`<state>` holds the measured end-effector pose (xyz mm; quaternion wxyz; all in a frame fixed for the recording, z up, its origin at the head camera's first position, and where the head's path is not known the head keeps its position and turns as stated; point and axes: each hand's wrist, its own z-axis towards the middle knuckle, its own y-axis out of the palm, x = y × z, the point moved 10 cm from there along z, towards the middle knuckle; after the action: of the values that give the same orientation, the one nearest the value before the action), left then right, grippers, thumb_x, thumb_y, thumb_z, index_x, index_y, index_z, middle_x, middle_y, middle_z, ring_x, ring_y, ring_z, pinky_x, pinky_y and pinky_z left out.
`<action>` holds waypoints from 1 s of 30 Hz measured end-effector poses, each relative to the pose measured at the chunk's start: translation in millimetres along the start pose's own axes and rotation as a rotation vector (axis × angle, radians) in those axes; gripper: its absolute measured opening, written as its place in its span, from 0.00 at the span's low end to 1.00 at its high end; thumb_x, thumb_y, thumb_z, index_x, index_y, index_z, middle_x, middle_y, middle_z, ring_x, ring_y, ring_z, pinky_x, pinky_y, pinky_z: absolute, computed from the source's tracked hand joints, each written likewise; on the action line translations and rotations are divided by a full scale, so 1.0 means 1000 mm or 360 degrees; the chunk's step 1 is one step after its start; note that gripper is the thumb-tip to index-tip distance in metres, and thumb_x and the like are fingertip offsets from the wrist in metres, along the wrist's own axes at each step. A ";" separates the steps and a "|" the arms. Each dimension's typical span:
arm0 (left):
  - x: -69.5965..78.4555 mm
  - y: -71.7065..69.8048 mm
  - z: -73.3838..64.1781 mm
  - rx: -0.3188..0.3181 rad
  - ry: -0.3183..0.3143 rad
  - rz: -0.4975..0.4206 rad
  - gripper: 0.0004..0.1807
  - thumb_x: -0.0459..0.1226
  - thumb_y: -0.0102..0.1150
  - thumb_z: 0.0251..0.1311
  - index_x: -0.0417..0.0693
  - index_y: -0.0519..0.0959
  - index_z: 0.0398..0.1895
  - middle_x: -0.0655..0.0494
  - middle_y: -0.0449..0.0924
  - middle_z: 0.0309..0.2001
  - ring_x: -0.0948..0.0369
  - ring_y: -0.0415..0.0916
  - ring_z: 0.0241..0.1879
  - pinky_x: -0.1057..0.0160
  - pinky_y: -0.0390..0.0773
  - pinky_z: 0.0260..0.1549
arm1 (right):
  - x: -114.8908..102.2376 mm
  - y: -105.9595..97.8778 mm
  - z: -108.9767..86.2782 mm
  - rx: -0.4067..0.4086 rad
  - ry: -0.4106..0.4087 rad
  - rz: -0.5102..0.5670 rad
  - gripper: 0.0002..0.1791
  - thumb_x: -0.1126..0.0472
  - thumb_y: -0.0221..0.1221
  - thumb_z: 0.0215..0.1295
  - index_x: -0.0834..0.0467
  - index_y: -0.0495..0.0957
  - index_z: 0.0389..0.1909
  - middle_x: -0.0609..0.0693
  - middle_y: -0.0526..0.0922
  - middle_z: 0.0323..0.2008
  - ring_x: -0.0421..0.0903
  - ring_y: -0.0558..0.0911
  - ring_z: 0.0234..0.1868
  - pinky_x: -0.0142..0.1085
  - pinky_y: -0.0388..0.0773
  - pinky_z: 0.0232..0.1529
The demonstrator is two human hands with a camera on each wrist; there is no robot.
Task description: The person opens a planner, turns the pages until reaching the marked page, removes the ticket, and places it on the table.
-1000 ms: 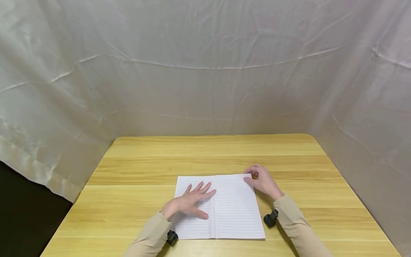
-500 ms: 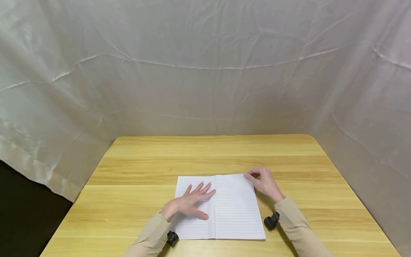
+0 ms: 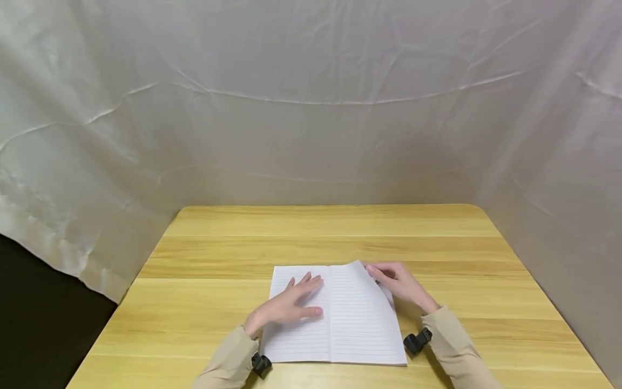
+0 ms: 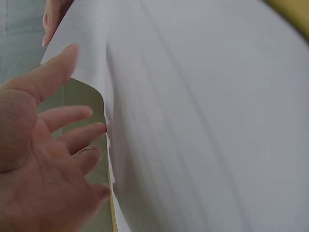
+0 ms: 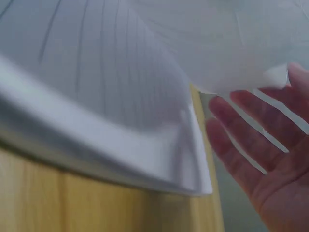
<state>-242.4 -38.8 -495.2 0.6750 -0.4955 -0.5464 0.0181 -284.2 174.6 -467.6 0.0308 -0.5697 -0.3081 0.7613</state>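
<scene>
An open notebook (image 3: 364, 329) with ruled white pages lies on the wooden table. My left hand (image 3: 289, 303) spreads over its left page, thumb toward the centre fold; in the left wrist view that hand (image 4: 53, 145) shows several fingertips right by the paper's edge. At the far right corner, my right hand (image 3: 400, 282) pinches a lifted page (image 3: 355, 281) between thumb and fingers. That page bends up and leftward, its corner raised, baring part of the sheet beneath. In the right wrist view, the right hand's (image 5: 270, 140) other fingers stretch out loosely beside the curling paper.
The wooden table (image 3: 218, 248) has pale curtains (image 3: 311, 151) along its back and sides. A dark area (image 3: 44, 319) shows beneath the curtain at left. Black wrist cameras (image 3: 417, 342) sit on both beige sleeves.
The right hand has lifted the right page's far corner, which lay nearly flat before, and drawn it up and to the left. The left hand has shifted slightly, its fingers closer together.
</scene>
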 end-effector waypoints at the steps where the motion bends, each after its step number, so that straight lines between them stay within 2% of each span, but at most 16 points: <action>1: -0.001 -0.003 0.000 0.0045 -0.0008 -0.0035 0.39 0.49 0.58 0.70 0.39 0.59 0.77 0.39 0.53 0.79 0.41 0.41 0.81 0.33 0.35 0.77 | -0.002 0.003 0.000 -0.0050 -0.0007 0.0014 0.19 0.59 0.52 0.78 0.68 0.79 0.59 0.66 0.83 0.57 0.47 0.86 0.53 0.28 0.84 0.48; 4: -0.001 -0.011 0.001 0.0164 -0.0009 -0.0189 0.37 0.49 0.56 0.71 0.42 0.60 0.77 0.40 0.58 0.77 0.42 0.50 0.79 0.37 0.44 0.78 | -0.010 0.013 0.000 -0.0182 -0.0033 0.0037 0.20 0.58 0.49 0.79 0.67 0.78 0.61 0.64 0.79 0.62 0.49 0.83 0.59 0.30 0.83 0.53; 7: 0.004 -0.018 0.002 0.0236 0.0079 -0.0381 0.35 0.46 0.54 0.73 0.43 0.58 0.78 0.39 0.64 0.75 0.43 0.60 0.76 0.39 0.56 0.76 | -0.016 0.020 0.000 -0.0285 -0.0050 0.0020 0.20 0.57 0.49 0.79 0.64 0.78 0.62 0.61 0.77 0.66 0.50 0.81 0.63 0.31 0.82 0.56; 10: 0.011 -0.020 0.004 0.0249 0.0190 -0.0570 0.34 0.42 0.51 0.75 0.41 0.55 0.78 0.36 0.68 0.72 0.42 0.65 0.73 0.43 0.68 0.71 | -0.020 0.025 -0.001 -0.0355 -0.0064 -0.0015 0.19 0.57 0.49 0.79 0.59 0.79 0.62 0.60 0.75 0.68 0.56 0.78 0.66 0.36 0.80 0.61; 13: 0.016 -0.020 0.006 0.0237 0.0259 -0.0691 0.31 0.40 0.47 0.77 0.40 0.55 0.78 0.34 0.70 0.70 0.41 0.67 0.71 0.50 0.74 0.68 | -0.024 0.028 -0.002 -0.0406 -0.0084 -0.0027 0.19 0.58 0.50 0.79 0.57 0.79 0.62 0.60 0.74 0.69 0.63 0.74 0.69 0.48 0.77 0.66; 16: 0.020 -0.019 0.007 0.0227 0.0296 -0.0751 0.28 0.39 0.45 0.78 0.41 0.58 0.77 0.34 0.72 0.68 0.40 0.69 0.70 0.60 0.74 0.67 | -0.027 0.031 -0.004 -0.0448 -0.0079 -0.0016 0.18 0.57 0.50 0.78 0.55 0.79 0.63 0.58 0.73 0.70 0.64 0.70 0.71 0.53 0.73 0.69; 21: 0.028 -0.021 0.007 0.0249 0.0359 -0.0842 0.25 0.37 0.43 0.79 0.38 0.61 0.75 0.32 0.73 0.66 0.38 0.70 0.68 0.70 0.71 0.66 | -0.030 0.036 -0.006 -0.0502 -0.0062 0.0063 0.18 0.57 0.51 0.78 0.54 0.80 0.62 0.57 0.71 0.72 0.63 0.67 0.74 0.36 0.72 0.69; 23: 0.029 -0.022 0.007 0.0267 0.0360 -0.0870 0.25 0.37 0.43 0.79 0.36 0.63 0.74 0.32 0.73 0.66 0.38 0.70 0.68 0.71 0.72 0.66 | -0.032 0.037 -0.006 -0.0511 -0.0070 0.0086 0.18 0.57 0.51 0.78 0.55 0.80 0.62 0.57 0.71 0.72 0.63 0.67 0.74 0.33 0.72 0.68; 28: 0.025 -0.023 0.006 0.0318 0.0292 -0.0854 0.24 0.38 0.45 0.78 0.35 0.66 0.71 0.34 0.72 0.68 0.39 0.71 0.67 0.73 0.72 0.64 | -0.033 0.039 -0.006 -0.0505 -0.0069 0.0074 0.18 0.56 0.51 0.78 0.54 0.80 0.62 0.57 0.70 0.72 0.62 0.67 0.74 0.46 0.73 0.69; 30: 0.023 -0.023 0.006 0.0331 0.0269 -0.0848 0.24 0.38 0.46 0.78 0.35 0.67 0.71 0.35 0.71 0.69 0.40 0.71 0.68 0.74 0.72 0.64 | -0.033 0.040 -0.005 -0.0498 -0.0065 0.0074 0.18 0.56 0.51 0.78 0.54 0.80 0.61 0.57 0.70 0.72 0.62 0.67 0.74 0.46 0.73 0.70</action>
<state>-249.5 -33.6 -463.0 0.7462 -0.2625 -0.5943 -0.1452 -255.8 131.7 -460.5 -0.0821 -0.5588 -0.4103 0.7160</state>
